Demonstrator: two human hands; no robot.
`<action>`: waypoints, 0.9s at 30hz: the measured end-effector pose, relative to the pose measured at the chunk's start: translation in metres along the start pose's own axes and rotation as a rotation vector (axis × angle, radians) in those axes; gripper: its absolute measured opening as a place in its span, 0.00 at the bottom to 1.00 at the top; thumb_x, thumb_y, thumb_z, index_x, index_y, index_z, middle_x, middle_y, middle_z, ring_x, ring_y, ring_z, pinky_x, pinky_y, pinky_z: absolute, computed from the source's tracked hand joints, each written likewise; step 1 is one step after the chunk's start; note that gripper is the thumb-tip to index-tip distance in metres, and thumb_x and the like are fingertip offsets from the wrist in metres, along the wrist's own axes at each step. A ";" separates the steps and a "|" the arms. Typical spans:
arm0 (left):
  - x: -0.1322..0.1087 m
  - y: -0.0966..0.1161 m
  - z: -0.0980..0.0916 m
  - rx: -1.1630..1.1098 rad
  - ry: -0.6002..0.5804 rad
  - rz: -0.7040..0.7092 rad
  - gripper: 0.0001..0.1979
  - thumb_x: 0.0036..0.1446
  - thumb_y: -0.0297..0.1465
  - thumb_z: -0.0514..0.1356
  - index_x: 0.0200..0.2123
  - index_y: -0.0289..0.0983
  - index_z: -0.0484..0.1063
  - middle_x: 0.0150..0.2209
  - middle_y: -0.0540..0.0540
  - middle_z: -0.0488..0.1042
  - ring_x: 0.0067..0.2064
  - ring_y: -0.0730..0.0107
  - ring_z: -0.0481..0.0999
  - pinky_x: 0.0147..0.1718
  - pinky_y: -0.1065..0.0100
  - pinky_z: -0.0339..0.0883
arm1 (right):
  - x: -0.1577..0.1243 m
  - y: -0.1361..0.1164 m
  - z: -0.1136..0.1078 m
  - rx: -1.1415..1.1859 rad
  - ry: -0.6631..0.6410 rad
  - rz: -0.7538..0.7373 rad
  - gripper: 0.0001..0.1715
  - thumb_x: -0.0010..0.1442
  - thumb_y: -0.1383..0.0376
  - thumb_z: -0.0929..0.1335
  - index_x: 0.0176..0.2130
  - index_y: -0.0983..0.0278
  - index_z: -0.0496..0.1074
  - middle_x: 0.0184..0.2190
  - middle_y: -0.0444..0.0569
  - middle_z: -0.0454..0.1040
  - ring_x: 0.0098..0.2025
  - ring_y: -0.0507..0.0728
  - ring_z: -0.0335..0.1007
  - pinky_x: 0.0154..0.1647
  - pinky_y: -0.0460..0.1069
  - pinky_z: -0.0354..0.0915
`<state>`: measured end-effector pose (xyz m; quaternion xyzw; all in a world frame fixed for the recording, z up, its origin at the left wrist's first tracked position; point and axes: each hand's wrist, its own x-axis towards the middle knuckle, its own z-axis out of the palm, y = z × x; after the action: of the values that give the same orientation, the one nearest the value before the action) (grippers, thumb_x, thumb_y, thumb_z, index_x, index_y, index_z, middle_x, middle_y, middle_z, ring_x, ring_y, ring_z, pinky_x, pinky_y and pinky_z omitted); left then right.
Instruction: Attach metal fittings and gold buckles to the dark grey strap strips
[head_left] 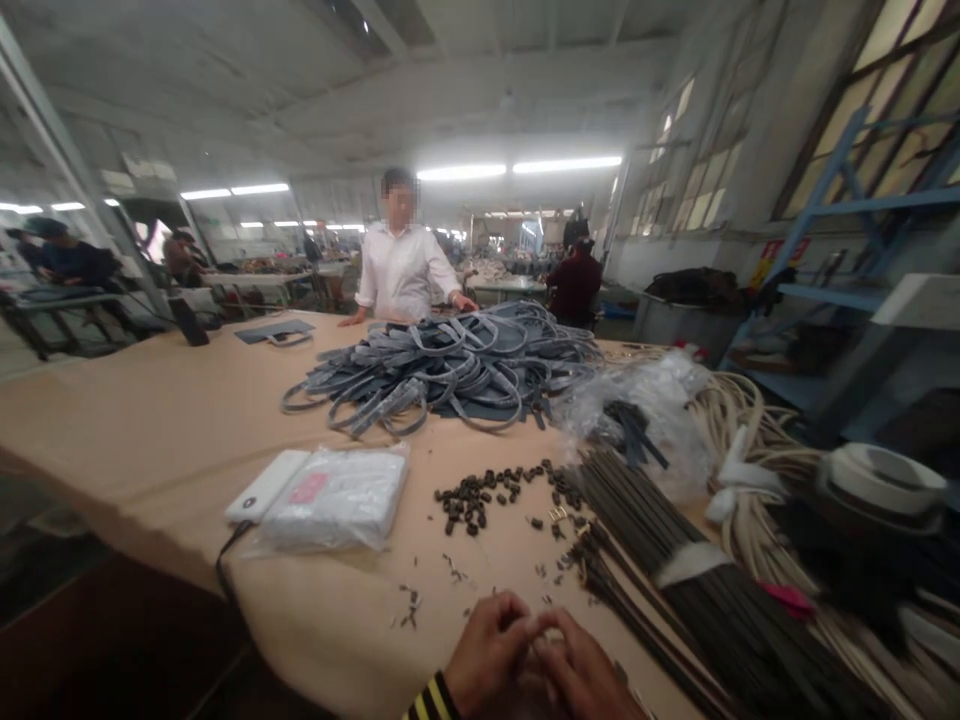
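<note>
At the bottom of the head view my left hand [486, 648] meets my right hand [583, 668], fingertips to fingertips, above the brown table covering. Both are closed in a pinch. What they hold, if anything, is hidden between the fingers. A black-and-yellow striped cuff shows at my left wrist. Just beyond the hands lie small grey bits [409, 608]. Farther off is a scatter of small dark loop-like pieces [472, 500], with a gold-coloured metal buckle-like piece [557, 514] beside it. Right of my hands runs a bundle of dark flat strips [720, 600], bound with a pale band.
A heap of grey-blue straps [450, 365] covers the table's far middle, with a person [405, 265] standing behind it. A plastic-wrapped packet [337, 500] and a white device [266, 485] lie left. Clear plastic [660, 400], beige cords [739, 400] and a white roll [881, 480] crowd the right.
</note>
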<state>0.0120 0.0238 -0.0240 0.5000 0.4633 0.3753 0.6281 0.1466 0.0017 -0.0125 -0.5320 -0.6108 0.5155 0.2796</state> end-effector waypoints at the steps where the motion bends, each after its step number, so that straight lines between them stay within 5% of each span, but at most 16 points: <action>1: -0.002 0.001 0.002 -0.017 -0.022 -0.030 0.19 0.40 0.45 0.58 0.20 0.36 0.59 0.14 0.56 0.60 0.15 0.79 0.58 0.15 0.74 0.53 | 0.000 -0.003 0.001 0.016 0.004 -0.033 0.16 0.54 0.53 0.58 0.32 0.63 0.61 0.17 0.41 0.65 0.22 0.52 0.64 0.26 0.47 0.60; 11: 0.005 0.006 -0.008 0.136 0.050 -0.038 0.15 0.47 0.42 0.53 0.21 0.36 0.59 0.14 0.56 0.60 0.15 0.79 0.57 0.15 0.75 0.51 | 0.005 -0.006 -0.006 0.013 -0.015 0.089 0.01 0.49 0.67 0.58 0.26 0.62 0.55 0.17 0.39 0.66 0.15 0.47 0.56 0.17 0.43 0.54; 14: 0.017 0.021 -0.011 0.362 0.039 0.090 0.12 0.49 0.38 0.52 0.21 0.36 0.62 0.17 0.52 0.63 0.20 0.75 0.62 0.20 0.73 0.56 | 0.010 0.004 -0.009 0.017 0.080 0.052 0.03 0.50 0.68 0.58 0.25 0.63 0.56 0.17 0.40 0.66 0.16 0.47 0.57 0.19 0.42 0.55; 18: 0.064 0.043 -0.002 0.819 0.123 0.364 0.09 0.53 0.31 0.49 0.32 0.36 0.68 0.31 0.44 0.71 0.34 0.68 0.68 0.35 0.68 0.61 | 0.016 0.017 -0.013 0.114 0.209 0.046 0.06 0.53 0.64 0.58 0.26 0.63 0.55 0.17 0.40 0.64 0.16 0.47 0.56 0.19 0.43 0.54; 23: 0.140 0.050 0.025 1.086 0.031 0.337 0.08 0.50 0.25 0.51 0.32 0.33 0.68 0.33 0.39 0.70 0.37 0.62 0.69 0.38 0.63 0.60 | 0.017 0.020 -0.014 0.154 0.238 0.078 0.06 0.53 0.65 0.57 0.25 0.63 0.55 0.17 0.40 0.63 0.18 0.48 0.58 0.21 0.43 0.57; 27: 0.172 0.045 0.038 1.166 -0.039 0.274 0.07 0.45 0.22 0.54 0.31 0.31 0.68 0.33 0.35 0.70 0.36 0.58 0.71 0.35 0.62 0.61 | 0.016 0.017 -0.014 0.167 0.238 0.062 0.06 0.53 0.64 0.58 0.25 0.63 0.54 0.17 0.40 0.63 0.19 0.48 0.60 0.22 0.44 0.58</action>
<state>0.0980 0.1837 -0.0134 0.8242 0.5126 0.1275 0.2043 0.1610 0.0201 -0.0277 -0.5827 -0.5116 0.5062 0.3775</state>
